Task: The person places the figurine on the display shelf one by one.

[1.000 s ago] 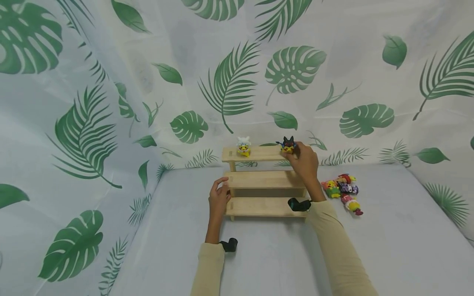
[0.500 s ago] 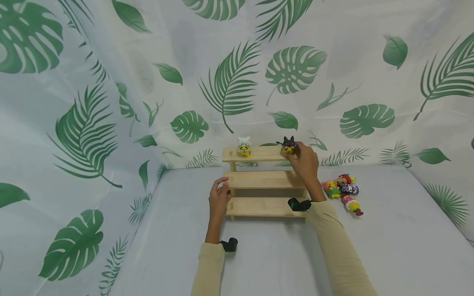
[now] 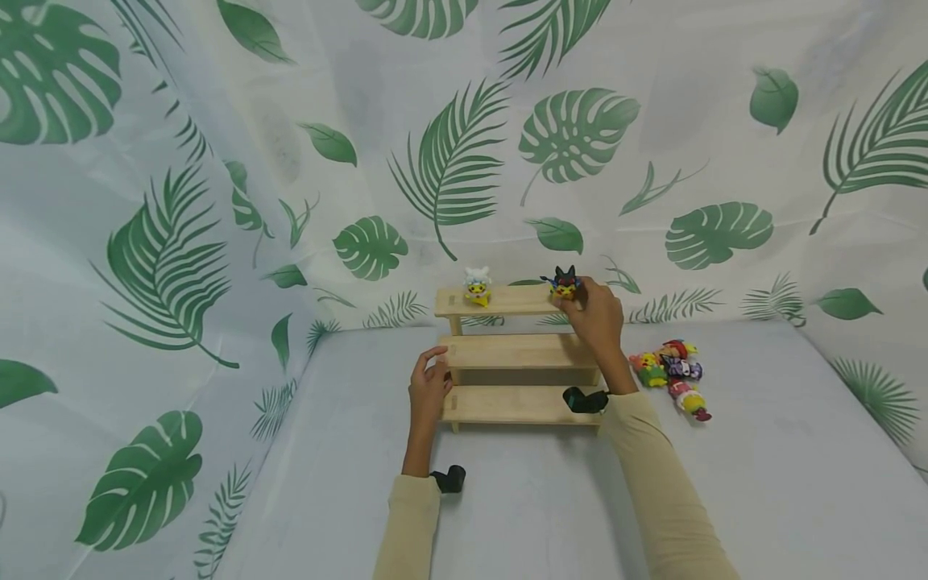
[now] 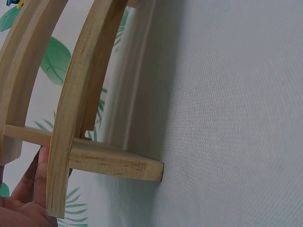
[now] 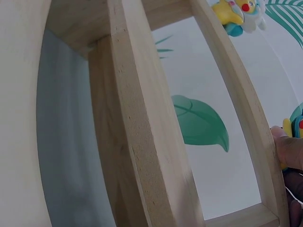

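While the right hand [image 3: 598, 322] pinches the black-eared toy [image 3: 565, 283], its thumb lies at the near side of the toy and its fingers lie against the right side. The right forearm extends forward from the lower right, angled leftward, with the sleeve [image 3: 656, 475] ending just behind the wrist camera [image 3: 584, 400]. The gripped toy is upright at the right end of the shelf's top tier; the thumb hides its base, so contact with the plank cannot be confirmed.

The left hand [image 3: 429, 391] is lower than the right-hand grip and to its left. Its fingers bend around the left end of the wooden shelf [image 3: 518, 352] at the middle tier. The left forearm runs nearly straight forward over the table [image 3: 507, 515].

Left of the right-hand grip, on the same tier, the white-capped toy [image 3: 477, 287] stands upright, apart from both hands. Right of the grip and nearer the person, the loose toys [image 3: 681, 369] lie in a cluster on the table.
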{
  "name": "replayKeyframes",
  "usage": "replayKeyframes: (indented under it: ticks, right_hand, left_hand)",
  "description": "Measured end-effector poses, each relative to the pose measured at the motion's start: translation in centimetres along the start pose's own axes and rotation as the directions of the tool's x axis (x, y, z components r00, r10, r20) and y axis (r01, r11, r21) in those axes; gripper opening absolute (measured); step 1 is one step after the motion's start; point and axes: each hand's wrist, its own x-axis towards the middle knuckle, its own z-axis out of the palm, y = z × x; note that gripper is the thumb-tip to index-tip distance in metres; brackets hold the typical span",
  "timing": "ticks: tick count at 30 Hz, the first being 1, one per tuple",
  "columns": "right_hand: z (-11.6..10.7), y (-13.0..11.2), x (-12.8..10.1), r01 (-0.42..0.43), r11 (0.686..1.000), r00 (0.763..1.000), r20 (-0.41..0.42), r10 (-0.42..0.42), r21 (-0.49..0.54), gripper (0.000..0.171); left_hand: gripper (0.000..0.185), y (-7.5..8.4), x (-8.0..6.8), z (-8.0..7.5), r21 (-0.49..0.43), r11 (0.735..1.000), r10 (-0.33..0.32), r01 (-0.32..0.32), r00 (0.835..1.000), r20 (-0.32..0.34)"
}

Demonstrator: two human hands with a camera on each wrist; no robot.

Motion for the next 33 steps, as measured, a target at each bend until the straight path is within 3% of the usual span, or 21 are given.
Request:
replayKeyframes:
  ticks: [33]
  right_hand:
    - [-0.23, -0.63, -0.18, -0.063, 0.998, 0.998, 0.014, 0.063, 0.003, 0.047]
  left_hand:
    - [0.031, -0.26, 0.03, 0.12, -0.014, 1.000, 0.011, -0.011, 1.000, -0.001]
